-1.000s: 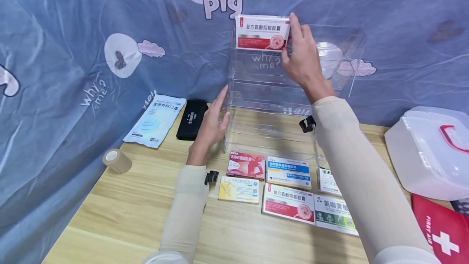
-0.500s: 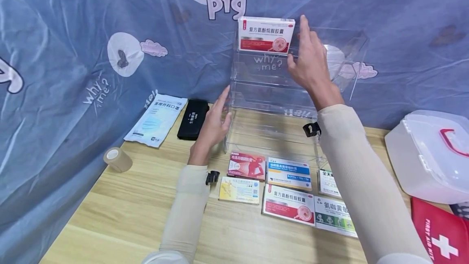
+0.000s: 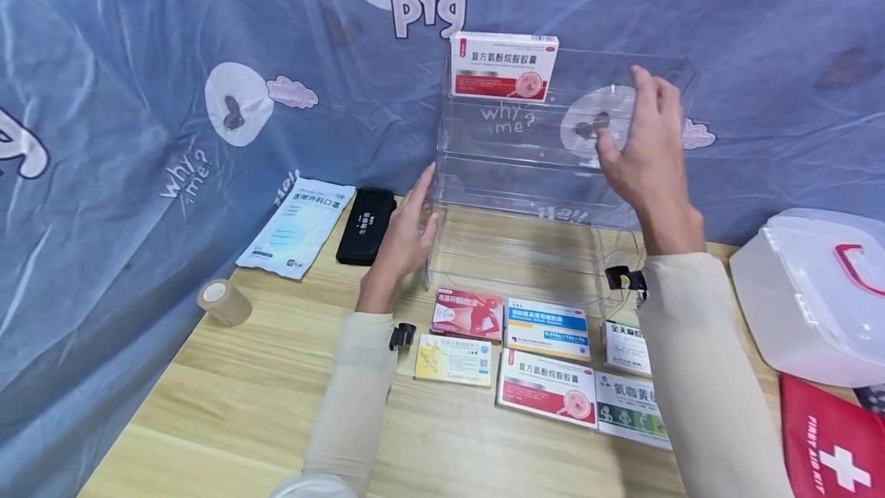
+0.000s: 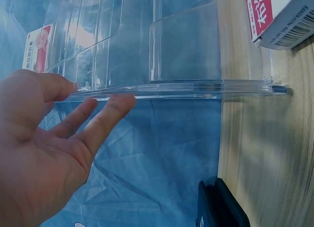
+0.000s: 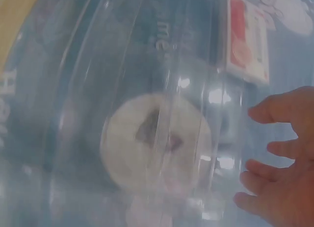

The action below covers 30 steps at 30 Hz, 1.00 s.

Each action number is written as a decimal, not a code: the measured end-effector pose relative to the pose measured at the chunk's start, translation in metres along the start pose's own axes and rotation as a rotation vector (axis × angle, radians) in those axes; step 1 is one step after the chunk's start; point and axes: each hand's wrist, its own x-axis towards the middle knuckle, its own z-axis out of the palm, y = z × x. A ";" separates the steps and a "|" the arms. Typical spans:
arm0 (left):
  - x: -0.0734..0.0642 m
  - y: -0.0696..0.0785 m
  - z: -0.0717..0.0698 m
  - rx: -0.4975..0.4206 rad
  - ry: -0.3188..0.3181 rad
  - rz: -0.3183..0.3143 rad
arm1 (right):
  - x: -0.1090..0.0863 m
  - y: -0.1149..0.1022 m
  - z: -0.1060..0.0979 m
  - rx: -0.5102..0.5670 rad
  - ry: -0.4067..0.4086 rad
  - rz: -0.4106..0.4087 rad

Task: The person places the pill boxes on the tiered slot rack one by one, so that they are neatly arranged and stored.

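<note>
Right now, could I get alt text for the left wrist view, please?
A left hand touches the edge of a clear rack holding a red-and-white box; a barcoded box and black case lie on a wooden table.

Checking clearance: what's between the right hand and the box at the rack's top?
In the head view, only the clear rack, with blue curtain behind, shows between the right hand and the box.

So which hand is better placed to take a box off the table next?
Probably the right hand: it is empty, in front of the clear rack, seemingly free to reach the boxes. The left hand touches the rack's side, perhaps steadying it.
</note>
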 end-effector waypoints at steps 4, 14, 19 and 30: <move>0.001 0.001 -0.001 0.001 0.006 -0.001 | -0.020 0.016 -0.016 -0.015 0.004 0.019; 0.003 0.001 0.000 -0.014 0.000 -0.007 | -0.072 0.052 -0.054 -0.039 0.037 0.052; 0.002 0.000 0.000 -0.015 -0.004 -0.010 | -0.091 0.077 -0.069 -0.104 -0.033 0.125; 0.001 -0.001 0.000 0.000 -0.004 -0.011 | -0.122 0.158 -0.081 -0.208 -0.573 0.052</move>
